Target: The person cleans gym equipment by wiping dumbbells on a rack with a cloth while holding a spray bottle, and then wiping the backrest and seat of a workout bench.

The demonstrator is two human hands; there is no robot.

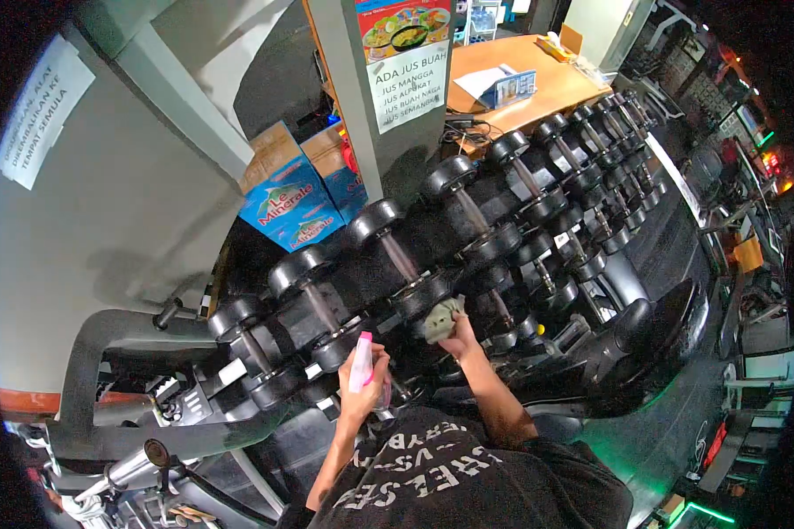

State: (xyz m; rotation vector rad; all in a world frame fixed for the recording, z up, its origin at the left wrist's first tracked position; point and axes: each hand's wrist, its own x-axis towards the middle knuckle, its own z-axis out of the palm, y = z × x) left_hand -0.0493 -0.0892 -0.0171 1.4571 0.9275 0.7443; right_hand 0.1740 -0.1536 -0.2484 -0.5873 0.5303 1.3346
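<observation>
Low in the middle of the head view, my left hand (362,392) is closed around a spray bottle (362,363) with a pink and white top. Just to its right, my right hand (460,338) grips a pale green cloth (442,321). The cloth lies against the near end of a black dumbbell (421,295) with a bare metal handle. Part of the cloth is bunched under my fingers. Another dumbbell (322,307) lies on the rack beyond my left hand. The lower part of the bottle is mostly hidden.
Rows of dumbbells run on a rack (231,372) from lower left to upper right. Behind stand blue boxes (284,201), a pillar (415,145) with signs, and a wooden desk (512,60). A black padded bench (622,339) is at the right.
</observation>
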